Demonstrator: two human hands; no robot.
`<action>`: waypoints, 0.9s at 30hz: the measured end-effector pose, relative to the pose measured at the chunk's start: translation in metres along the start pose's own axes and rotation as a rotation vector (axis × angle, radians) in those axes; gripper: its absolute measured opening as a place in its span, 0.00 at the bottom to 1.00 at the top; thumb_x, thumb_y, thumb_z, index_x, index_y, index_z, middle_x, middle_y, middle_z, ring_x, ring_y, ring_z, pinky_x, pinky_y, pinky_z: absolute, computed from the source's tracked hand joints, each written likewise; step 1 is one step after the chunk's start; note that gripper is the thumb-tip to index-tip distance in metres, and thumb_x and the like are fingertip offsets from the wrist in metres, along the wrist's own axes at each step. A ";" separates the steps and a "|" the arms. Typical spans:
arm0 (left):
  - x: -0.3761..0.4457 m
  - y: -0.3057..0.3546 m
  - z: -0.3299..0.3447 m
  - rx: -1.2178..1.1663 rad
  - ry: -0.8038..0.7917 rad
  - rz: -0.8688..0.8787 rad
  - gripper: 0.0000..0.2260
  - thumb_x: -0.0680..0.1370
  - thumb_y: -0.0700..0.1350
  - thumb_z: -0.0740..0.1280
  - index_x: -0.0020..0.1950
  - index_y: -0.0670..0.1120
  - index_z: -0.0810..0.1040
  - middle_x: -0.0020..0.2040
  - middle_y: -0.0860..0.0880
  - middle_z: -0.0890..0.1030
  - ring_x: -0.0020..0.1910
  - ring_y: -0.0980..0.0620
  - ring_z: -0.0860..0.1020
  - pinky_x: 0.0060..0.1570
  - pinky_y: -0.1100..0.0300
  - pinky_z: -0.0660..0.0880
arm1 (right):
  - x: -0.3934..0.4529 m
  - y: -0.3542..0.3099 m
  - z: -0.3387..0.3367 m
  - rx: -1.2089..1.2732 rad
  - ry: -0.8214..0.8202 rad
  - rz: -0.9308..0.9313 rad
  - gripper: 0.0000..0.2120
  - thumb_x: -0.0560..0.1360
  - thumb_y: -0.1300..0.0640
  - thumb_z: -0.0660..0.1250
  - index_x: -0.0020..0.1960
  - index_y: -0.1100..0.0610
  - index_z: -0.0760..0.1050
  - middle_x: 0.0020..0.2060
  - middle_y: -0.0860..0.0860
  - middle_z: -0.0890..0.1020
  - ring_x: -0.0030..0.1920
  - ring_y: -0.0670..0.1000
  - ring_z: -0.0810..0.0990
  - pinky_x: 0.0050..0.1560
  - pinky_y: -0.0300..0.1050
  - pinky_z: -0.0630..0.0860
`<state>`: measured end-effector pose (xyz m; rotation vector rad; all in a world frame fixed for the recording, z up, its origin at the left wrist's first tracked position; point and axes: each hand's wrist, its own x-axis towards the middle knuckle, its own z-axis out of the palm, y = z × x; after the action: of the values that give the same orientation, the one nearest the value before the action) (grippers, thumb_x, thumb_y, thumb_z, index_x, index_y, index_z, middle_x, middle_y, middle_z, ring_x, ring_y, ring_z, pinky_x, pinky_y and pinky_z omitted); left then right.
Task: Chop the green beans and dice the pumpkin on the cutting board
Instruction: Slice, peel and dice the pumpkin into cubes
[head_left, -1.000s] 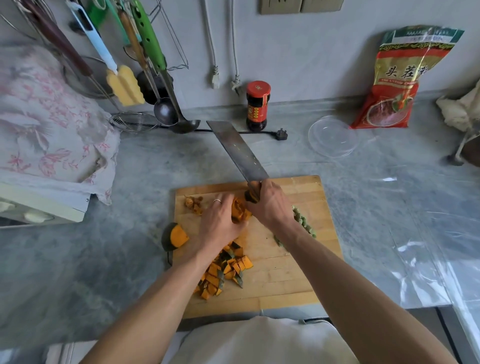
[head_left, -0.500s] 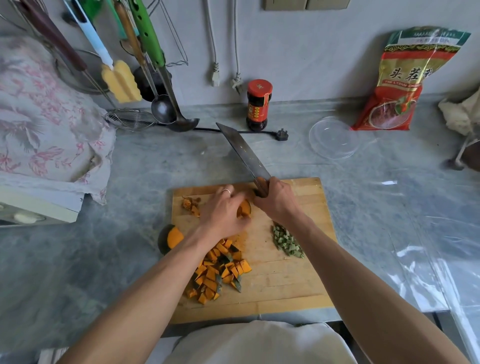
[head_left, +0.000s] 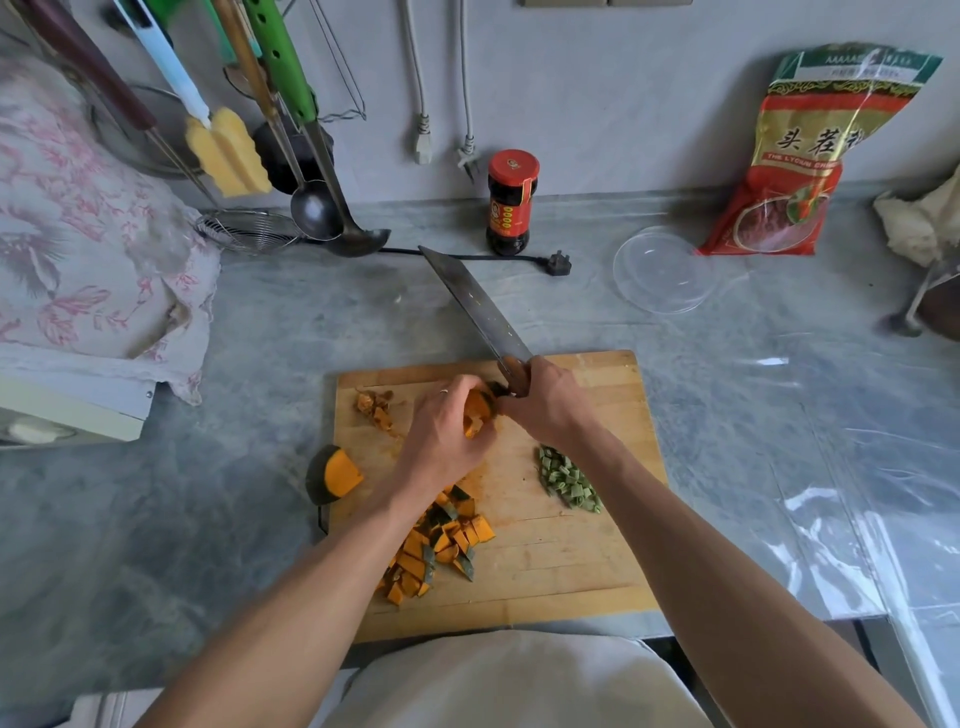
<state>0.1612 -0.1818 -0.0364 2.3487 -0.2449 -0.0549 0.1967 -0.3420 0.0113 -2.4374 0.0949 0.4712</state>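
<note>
A wooden cutting board (head_left: 587, 561) lies on the grey counter. My left hand (head_left: 441, 436) grips an orange pumpkin piece (head_left: 478, 413) near the board's far edge. My right hand (head_left: 545, 405) holds the handle of a cleaver (head_left: 475, 306), whose blade points up and away over the counter. Diced pumpkin (head_left: 441, 545) is heaped at the board's near left, partly under my left forearm. Chopped green beans (head_left: 569, 478) lie beside my right wrist. Pumpkin scraps (head_left: 376, 408) sit at the far left corner. A pumpkin wedge (head_left: 332, 475) rests just off the board's left edge.
A dark sauce jar (head_left: 510, 202) and a black plug (head_left: 558, 263) stand behind the board. A clear plastic lid (head_left: 665, 270) and a red bag (head_left: 795, 171) lie at the back right. Ladles (head_left: 332, 218) hang at the back left, beside a floral cloth (head_left: 88, 249).
The cleaver's blade has tilted lower and turned edge-on. My hands have shifted slightly on the pumpkin piece. The green beans, earlier partly hidden by my right forearm, now show.
</note>
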 end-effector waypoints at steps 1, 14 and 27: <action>-0.001 -0.001 0.001 -0.024 -0.018 -0.005 0.16 0.75 0.52 0.69 0.60 0.50 0.72 0.48 0.55 0.81 0.47 0.52 0.80 0.53 0.47 0.77 | -0.001 0.001 0.001 0.006 -0.002 0.002 0.11 0.72 0.55 0.72 0.48 0.58 0.71 0.37 0.48 0.74 0.33 0.45 0.70 0.28 0.37 0.63; 0.001 0.000 0.002 -0.007 0.058 0.043 0.15 0.72 0.40 0.74 0.54 0.43 0.72 0.52 0.50 0.74 0.45 0.53 0.76 0.40 0.68 0.75 | 0.000 -0.007 0.007 0.027 -0.012 0.034 0.18 0.71 0.49 0.76 0.51 0.57 0.72 0.39 0.48 0.75 0.36 0.45 0.73 0.32 0.39 0.69; -0.012 -0.007 -0.019 0.003 0.163 -0.288 0.19 0.76 0.53 0.70 0.64 0.47 0.77 0.57 0.50 0.79 0.53 0.52 0.76 0.53 0.55 0.78 | 0.000 -0.014 0.017 -0.006 -0.017 0.060 0.16 0.72 0.52 0.76 0.50 0.59 0.74 0.40 0.52 0.79 0.35 0.50 0.78 0.34 0.46 0.80</action>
<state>0.1523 -0.1610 -0.0278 2.3597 0.1734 -0.0021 0.1942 -0.3208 0.0075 -2.4416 0.1607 0.5193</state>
